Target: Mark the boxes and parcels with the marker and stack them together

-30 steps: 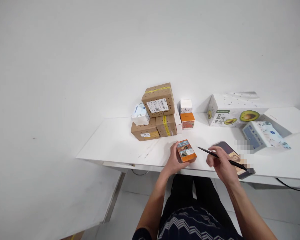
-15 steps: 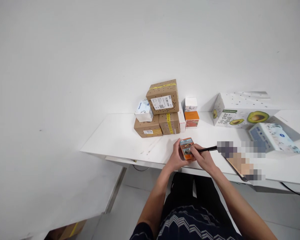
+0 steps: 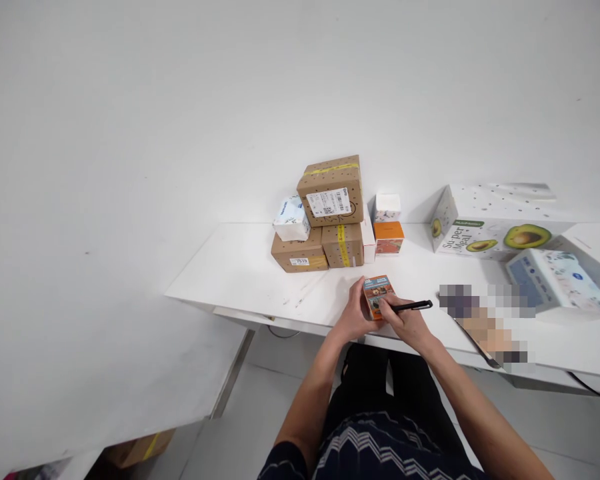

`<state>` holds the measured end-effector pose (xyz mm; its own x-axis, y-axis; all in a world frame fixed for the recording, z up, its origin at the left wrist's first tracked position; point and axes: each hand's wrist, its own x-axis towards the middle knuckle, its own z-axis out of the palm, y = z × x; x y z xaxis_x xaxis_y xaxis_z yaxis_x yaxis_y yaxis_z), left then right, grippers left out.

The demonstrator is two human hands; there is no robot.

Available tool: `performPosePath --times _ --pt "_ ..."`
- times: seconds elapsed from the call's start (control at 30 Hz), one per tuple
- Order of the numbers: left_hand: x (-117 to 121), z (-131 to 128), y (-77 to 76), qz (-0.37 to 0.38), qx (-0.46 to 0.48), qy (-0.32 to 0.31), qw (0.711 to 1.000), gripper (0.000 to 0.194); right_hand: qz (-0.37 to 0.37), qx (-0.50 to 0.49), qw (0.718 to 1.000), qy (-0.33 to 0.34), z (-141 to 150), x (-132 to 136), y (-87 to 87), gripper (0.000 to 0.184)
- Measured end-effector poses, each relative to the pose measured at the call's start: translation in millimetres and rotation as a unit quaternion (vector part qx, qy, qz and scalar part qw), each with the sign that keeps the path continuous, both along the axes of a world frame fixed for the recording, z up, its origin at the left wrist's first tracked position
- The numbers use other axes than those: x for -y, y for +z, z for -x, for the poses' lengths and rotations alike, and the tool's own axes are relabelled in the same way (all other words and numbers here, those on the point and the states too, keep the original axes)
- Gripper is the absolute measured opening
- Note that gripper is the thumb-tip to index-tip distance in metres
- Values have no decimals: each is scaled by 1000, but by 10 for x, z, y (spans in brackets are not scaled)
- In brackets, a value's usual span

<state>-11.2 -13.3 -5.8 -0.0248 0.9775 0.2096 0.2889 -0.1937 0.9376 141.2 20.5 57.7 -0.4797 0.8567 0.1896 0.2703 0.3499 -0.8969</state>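
Note:
My left hand (image 3: 354,316) is closed around the left side of a small orange box (image 3: 379,288) with a blue band and pictures on its top face. The box is at the front edge of the white table, close to my body. A black pen (image 3: 416,306) is pinched in my right hand (image 3: 405,322), its rear end pointing right. Its tip is hidden by my fingers, which are over the lower right of the box, so I cannot tell whether it touches the surface.
Behind my hands, brown cartons (image 3: 300,252) are stacked against the wall with a white tissue pack (image 3: 293,220). An orange box (image 3: 389,239) stands beside them. To the right are a long avocado carton (image 3: 510,207), another tissue pack (image 3: 563,283) and a pixelated flat object (image 3: 480,327).
The camera view has turned slightly left, so the table items appear farther right. Both hands keep their hold, and the pen's rear end now shows apart from the pixelated patch.

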Motion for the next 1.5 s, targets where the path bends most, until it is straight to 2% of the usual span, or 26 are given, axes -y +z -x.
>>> performPosePath --times 0.23,0.47,0.57,0.7,0.8,0.87,0.93,1.07,1.17,1.3,1.4,1.5 --pt "-1 7 19 0 -6 2 1000 118 1 -1 1000 -5 2 -12 -9 30" --pt "4 -5 26 -8 -12 6 1000 115 31 -51 998 -32 1 -4 -1 32" --pt "18 -10 58 6 -3 6 1000 115 40 -88 991 -89 -30 -2 -21 37" --pt "39 -11 122 26 10 -6 1000 113 42 -141 967 -209 -206 -62 -100 36" --pt "46 -8 152 25 14 -10 1000 114 -41 -53 963 -260 -418 -161 -229 34" --pt "46 -4 157 19 20 -13 1000 114 -102 28 966 -235 -537 -230 -344 29" --pt "43 4 150 16 18 -18 1000 113 -169 135 960 -175 -601 -290 -467 26" --pt "37 17 116 23 18 -17 999 114 -276 335 896 -86 -557 -380 -670 44" --pt "33 14 87 20 29 -13 999 114 -284 349 890 -73 -455 -435 -747 47" --pt "31 0 66 16 59 -19 998 114 -283 364 884 -78 -421 -432 -746 53" --pt "18 -2 50 21 94 -36 995 113 -280 350 885 -126 -605 -318 -694 48" --pt "-20 1 16 18 125 -46 991 111 -276 341 871 -222 -967 -130 -646 41"
